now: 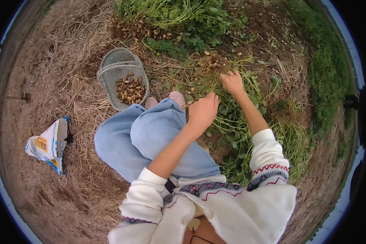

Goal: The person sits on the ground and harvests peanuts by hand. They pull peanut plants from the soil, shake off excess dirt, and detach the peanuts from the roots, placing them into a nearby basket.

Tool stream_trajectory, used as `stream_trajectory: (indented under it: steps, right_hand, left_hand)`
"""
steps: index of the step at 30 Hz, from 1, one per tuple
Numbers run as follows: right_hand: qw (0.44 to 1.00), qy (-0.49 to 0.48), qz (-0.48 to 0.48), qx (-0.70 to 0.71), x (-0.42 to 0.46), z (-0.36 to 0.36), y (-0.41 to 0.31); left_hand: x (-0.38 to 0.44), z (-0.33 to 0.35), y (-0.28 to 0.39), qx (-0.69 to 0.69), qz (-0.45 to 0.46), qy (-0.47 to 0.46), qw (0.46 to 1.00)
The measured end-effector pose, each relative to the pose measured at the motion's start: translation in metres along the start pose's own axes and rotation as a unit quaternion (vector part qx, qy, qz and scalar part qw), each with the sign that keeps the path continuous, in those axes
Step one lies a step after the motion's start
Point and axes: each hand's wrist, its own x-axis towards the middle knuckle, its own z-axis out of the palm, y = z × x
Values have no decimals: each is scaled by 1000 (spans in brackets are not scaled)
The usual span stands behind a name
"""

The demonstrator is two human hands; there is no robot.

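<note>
A pulled peanut plant lies before me, its root clump (214, 62) pointing away and its leafy stems (241, 131) running back beside my legs. My right hand (232, 84) is curled around stems just below the roots. Closer to my knees, my left hand (203, 111) is bent with thumb and forefinger together beside the stems. Its other fingertips are hidden, so I cannot tell whether it holds anything. A woven basket (105, 82) with a handle stands ahead of my feet, to the left. Unshelled peanuts (131, 89) lie heaped in its near part.
A large pile of peanut plants (183, 15) with pods lies at the far side. To the left, a printed white and blue sack (50, 141) rests on dry straw (88, 195). Pink shoes (177, 98) show beyond my knees. Green growth (329, 82) borders the right.
</note>
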Motion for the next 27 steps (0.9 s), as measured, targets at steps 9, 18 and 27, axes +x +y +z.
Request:
stream_trajectory:
  steps: [9, 18, 27]
  right_hand:
    - [983, 44, 130, 124, 3, -3, 4]
    - [945, 60, 266, 178, -1, -10, -21]
    - [930, 67, 307, 189, -5, -13, -30]
  left_hand:
    - [40, -211, -181, 211, -132, -68, 966]
    - [99, -127, -216, 254, -97, -189, 944]
    - [207, 28, -234, -71, 44, -240, 967]
